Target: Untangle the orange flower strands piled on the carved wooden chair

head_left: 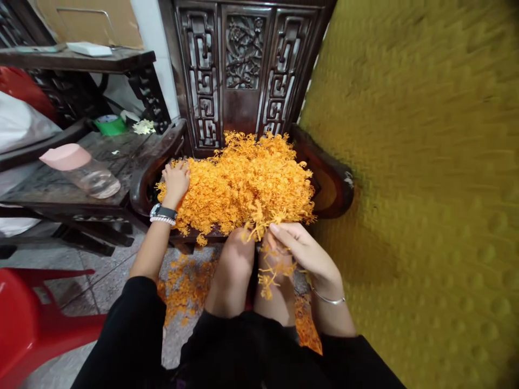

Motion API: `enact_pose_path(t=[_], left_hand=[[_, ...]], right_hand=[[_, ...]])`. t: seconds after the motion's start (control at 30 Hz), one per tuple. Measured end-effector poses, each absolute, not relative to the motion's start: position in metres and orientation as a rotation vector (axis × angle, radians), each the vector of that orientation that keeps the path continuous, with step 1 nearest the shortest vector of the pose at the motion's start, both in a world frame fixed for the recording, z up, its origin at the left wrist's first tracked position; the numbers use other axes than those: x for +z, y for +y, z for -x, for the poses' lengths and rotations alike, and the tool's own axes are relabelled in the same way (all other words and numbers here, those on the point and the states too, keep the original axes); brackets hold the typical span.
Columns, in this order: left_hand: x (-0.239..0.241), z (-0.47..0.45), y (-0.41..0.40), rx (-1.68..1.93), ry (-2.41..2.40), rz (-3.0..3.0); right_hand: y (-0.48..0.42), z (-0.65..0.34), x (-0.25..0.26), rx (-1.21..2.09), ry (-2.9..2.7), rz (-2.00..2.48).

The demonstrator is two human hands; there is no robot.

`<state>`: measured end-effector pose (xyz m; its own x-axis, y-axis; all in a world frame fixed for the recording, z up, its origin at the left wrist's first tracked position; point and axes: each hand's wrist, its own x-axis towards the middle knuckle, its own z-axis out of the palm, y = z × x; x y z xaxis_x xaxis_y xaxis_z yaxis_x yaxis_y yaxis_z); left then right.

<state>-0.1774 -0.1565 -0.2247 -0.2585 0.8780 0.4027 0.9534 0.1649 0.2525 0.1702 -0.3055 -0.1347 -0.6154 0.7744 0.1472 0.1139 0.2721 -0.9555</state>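
A large heap of small orange branching sprigs (pixel 243 178), plastic-looking, covers the seat of a dark carved wooden chair (pixel 242 111). My left hand (pixel 177 181) rests on the heap's left edge, fingers spread and touching the pieces. Above my knees, at the heap's front edge, my right hand (pixel 302 246) is closed in a pinch on a small bunch of orange sprigs (pixel 256 224). More sprigs dangle below those fingers. Part of that grip is hidden behind the thumb and the back of the hand.
Fallen orange sprigs (pixel 188 281) litter the floor. On the left are a wooden side table (pixel 60 186) with a pink-lidded bottle (pixel 87 170) and green tape roll (pixel 110 125), and a red plastic stool (pixel 18 324). A yellow-green textured surface (pixel 425 189) borders the right.
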Motion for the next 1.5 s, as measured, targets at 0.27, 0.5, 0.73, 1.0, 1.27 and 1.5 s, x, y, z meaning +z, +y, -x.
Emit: enact_pose_path(t=[0.27,0.5,0.73,1.0,1.27,1.5], left_hand=[[-0.234,0.179,-0.154,-1.158,-2.208,1.848],[-0.227,0.178,-0.154,-1.222,-1.908,1.997],[-0.227,0.181,-0.16,-0.993,-1.781,2.129],[-0.228,0.172,-0.155,-1.218,-2.015,1.849],[-0.172,0.118,-0.199,-1.637,-1.816,1.994],[-0.119,0.031,-0.308,-1.254,-1.369,3.217]], right_hand=[[-0.306,-0.176,-0.13,1.381,-1.97,0.787],[-0.309,-0.179,-0.126,1.575,-1.934,0.771],[-0.309,-0.185,-0.128,1.544,-1.945,0.739],[-0.313,-0.183,-0.13,1.593,-1.971,0.764],[-0.312,-0.178,-0.131,1.709,-1.945,0.693],[-0.31,-0.169,-0.133,1.348,-2.197,0.784]])
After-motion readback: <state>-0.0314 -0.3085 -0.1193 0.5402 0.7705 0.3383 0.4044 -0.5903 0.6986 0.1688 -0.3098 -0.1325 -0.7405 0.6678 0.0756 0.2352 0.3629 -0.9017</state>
